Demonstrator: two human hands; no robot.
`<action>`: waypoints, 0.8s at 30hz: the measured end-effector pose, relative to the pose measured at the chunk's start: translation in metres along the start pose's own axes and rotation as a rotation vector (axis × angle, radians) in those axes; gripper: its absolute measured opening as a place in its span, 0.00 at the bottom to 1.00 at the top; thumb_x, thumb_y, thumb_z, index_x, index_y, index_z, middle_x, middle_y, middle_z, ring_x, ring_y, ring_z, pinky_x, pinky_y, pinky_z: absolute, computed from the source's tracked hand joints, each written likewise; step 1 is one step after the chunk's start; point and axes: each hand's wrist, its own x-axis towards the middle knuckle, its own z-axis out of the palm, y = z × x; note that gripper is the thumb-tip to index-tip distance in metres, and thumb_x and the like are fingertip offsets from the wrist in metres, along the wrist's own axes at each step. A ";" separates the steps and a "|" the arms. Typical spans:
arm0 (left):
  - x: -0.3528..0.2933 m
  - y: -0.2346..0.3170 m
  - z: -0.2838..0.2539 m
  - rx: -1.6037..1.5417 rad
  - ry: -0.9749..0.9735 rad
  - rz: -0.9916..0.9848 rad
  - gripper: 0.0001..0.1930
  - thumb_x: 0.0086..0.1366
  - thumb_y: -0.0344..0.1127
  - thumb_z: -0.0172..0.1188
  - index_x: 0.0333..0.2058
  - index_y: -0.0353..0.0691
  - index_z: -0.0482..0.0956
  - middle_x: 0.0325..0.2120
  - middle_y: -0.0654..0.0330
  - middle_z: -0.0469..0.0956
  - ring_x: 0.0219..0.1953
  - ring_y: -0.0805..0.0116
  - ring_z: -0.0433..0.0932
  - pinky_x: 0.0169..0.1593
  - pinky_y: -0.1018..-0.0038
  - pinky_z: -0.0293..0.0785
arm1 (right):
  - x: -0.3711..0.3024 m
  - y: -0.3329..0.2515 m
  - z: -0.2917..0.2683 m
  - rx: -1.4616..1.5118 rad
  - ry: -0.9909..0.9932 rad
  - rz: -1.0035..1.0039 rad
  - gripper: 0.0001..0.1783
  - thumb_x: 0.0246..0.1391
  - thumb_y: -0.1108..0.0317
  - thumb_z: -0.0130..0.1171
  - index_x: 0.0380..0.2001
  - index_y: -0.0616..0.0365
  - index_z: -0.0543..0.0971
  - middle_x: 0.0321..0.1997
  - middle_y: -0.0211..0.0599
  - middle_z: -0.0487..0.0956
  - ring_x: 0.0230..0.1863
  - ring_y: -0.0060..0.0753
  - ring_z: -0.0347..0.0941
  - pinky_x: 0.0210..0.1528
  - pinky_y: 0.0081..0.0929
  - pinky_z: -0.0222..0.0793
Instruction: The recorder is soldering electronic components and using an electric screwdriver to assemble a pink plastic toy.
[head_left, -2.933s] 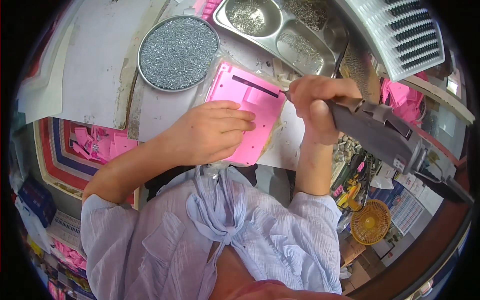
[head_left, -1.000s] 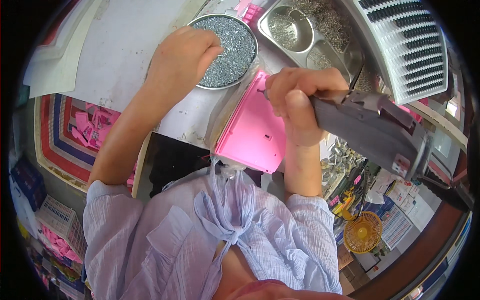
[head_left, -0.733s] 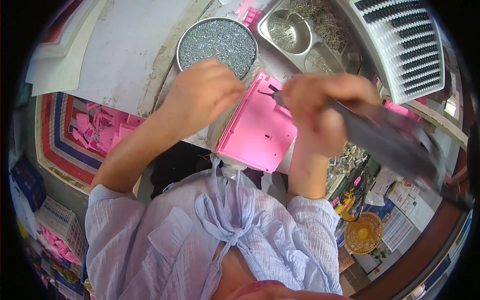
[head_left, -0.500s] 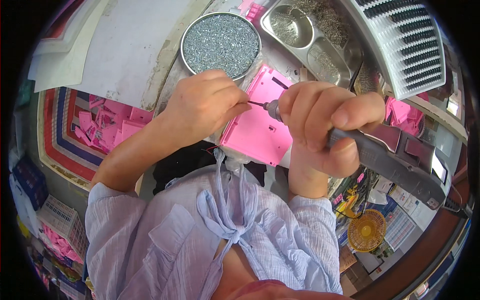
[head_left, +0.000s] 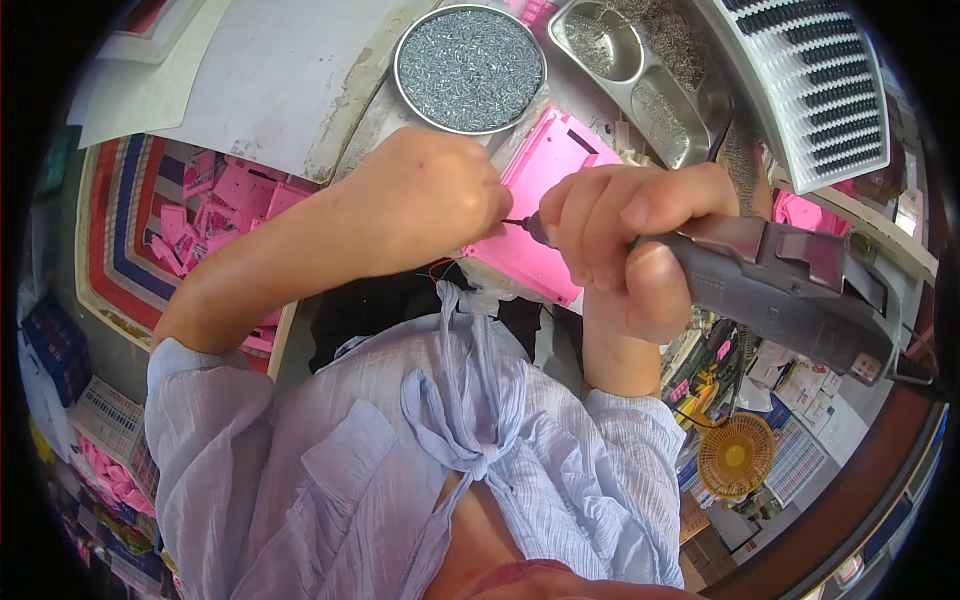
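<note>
My right hand (head_left: pixel 640 240) is wrapped round a dark grey electric screwdriver (head_left: pixel 780 290), whose thin bit points left. My left hand (head_left: pixel 440 195) has its back turned up and its fingers curled together at the tip of the bit. Whatever those fingers pinch is hidden behind the hand. Under both hands lies a pink plastic housing (head_left: pixel 555 150), flat and box-like, partly covered by them. Thin red and green wires show at its near left edge. Beyond it stands a round metal dish (head_left: pixel 396 75) full of small silvery screws.
At the back right is a steel compartment tray (head_left: pixel 625 95) with small metal parts. Beside it stands a white rack (head_left: pixel 790 165) with black rows. On the left, a striped-lined bin (head_left: pixel 120 250) holds pink plastic pieces. A yellow basket (head_left: pixel 737 455) sits lower right.
My left hand has rolled over, so its fingertips are now hidden. The screwdriver bit has dropped slightly lower against the housing. The whole bench has shifted a little in view.
</note>
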 end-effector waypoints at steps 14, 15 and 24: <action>-0.032 -0.007 0.022 -0.295 0.424 -0.406 0.18 0.68 0.39 0.63 0.23 0.36 0.71 0.21 0.51 0.69 0.27 0.48 0.69 0.33 0.59 0.66 | -0.017 0.038 -0.014 -0.588 -0.128 -0.004 0.12 0.62 0.71 0.64 0.36 0.58 0.68 0.22 0.37 0.73 0.21 0.28 0.68 0.28 0.32 0.68; -0.032 -0.003 0.027 -0.305 0.447 -0.402 0.17 0.68 0.39 0.63 0.23 0.36 0.71 0.22 0.50 0.70 0.27 0.47 0.70 0.34 0.58 0.67 | -0.016 0.038 -0.013 -0.590 -0.161 -0.023 0.12 0.62 0.72 0.64 0.36 0.58 0.68 0.22 0.37 0.74 0.22 0.28 0.68 0.28 0.32 0.68; -0.045 0.003 0.036 -0.143 0.189 -0.171 0.09 0.63 0.37 0.65 0.29 0.42 0.75 0.26 0.57 0.74 0.31 0.55 0.73 0.37 0.63 0.66 | -0.003 0.014 -0.015 -0.264 -0.072 -0.123 0.12 0.65 0.63 0.61 0.41 0.57 0.70 0.20 0.32 0.72 0.19 0.28 0.68 0.24 0.32 0.65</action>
